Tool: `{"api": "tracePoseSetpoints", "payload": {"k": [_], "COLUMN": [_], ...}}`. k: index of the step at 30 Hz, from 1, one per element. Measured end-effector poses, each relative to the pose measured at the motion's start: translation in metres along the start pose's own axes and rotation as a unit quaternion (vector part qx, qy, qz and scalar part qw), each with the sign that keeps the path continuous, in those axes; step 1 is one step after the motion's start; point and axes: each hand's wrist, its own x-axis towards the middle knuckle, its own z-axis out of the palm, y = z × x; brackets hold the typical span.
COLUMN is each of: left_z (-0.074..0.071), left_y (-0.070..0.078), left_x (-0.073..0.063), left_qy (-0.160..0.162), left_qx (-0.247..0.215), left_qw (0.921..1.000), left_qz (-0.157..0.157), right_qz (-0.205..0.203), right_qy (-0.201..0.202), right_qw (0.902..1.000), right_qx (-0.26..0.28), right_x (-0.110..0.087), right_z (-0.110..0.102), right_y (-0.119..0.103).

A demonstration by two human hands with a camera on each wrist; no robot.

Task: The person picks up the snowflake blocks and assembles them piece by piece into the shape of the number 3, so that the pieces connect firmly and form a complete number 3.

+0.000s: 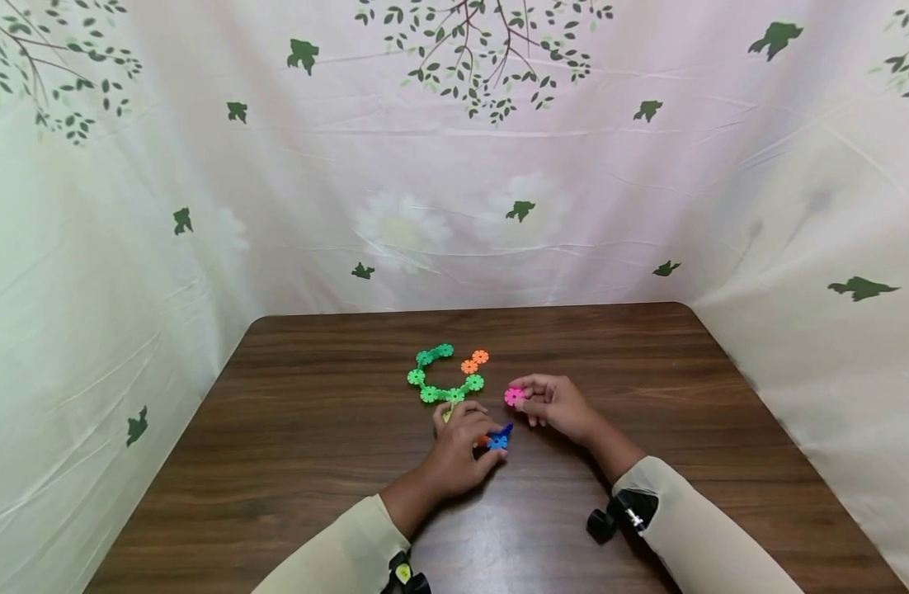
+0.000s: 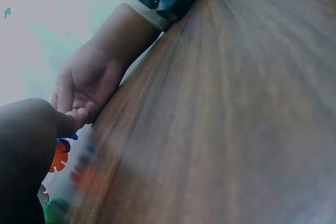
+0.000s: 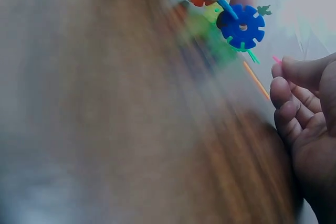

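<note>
My left hand (image 1: 462, 450) grips blue notched flower discs (image 1: 496, 442) between thumb and fingers, low over the table. An orange disc (image 2: 60, 157) shows beside them in the left wrist view, and a yellow disc (image 1: 447, 415) peeks out by the fingertips. To the right, my right hand (image 1: 562, 408) pinches a pink flower disc (image 1: 513, 397) between thumb and fingers. In the right wrist view that pink disc (image 3: 276, 60) appears edge-on, apart from the blue disc (image 3: 236, 34). Just beyond my hands, linked green discs (image 1: 428, 394) form an open curve; how the yellow disc joins them is partly hidden.
Two orange discs (image 1: 469, 366) touch or join near the right end of the green curve. The brown wooden table (image 1: 313, 429) extends around my hands. White patterned cloth (image 1: 454, 181) hangs behind the table and along both sides.
</note>
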Motion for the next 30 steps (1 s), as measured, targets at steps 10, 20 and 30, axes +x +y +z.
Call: {"api": "tracePoseSetpoints", "payload": {"k": [10,20,30], "left_z": [0.006,0.021,0.008], "left_y": [-0.001,-0.021,-0.003], "left_x": [0.002,0.006,0.009], "left_qy": [0.047,0.097,0.083], "left_qx": [0.004,0.004,0.004], "left_qw": [0.9986,0.9934,0.9950], "left_qz": [0.024,0.060,0.055], "right_qz": [0.011,-0.003,0.006], "right_qy": [-0.025,-0.031,-0.045], "right_qw": [0.9987,0.9971,0.9914], "right_qx": [0.044,0.069,0.123], "right_x": [-0.013,-0.014,-0.011], "right_z": [0.001,0.000,0.000], "right_y": [0.003,0.001,0.001]}}
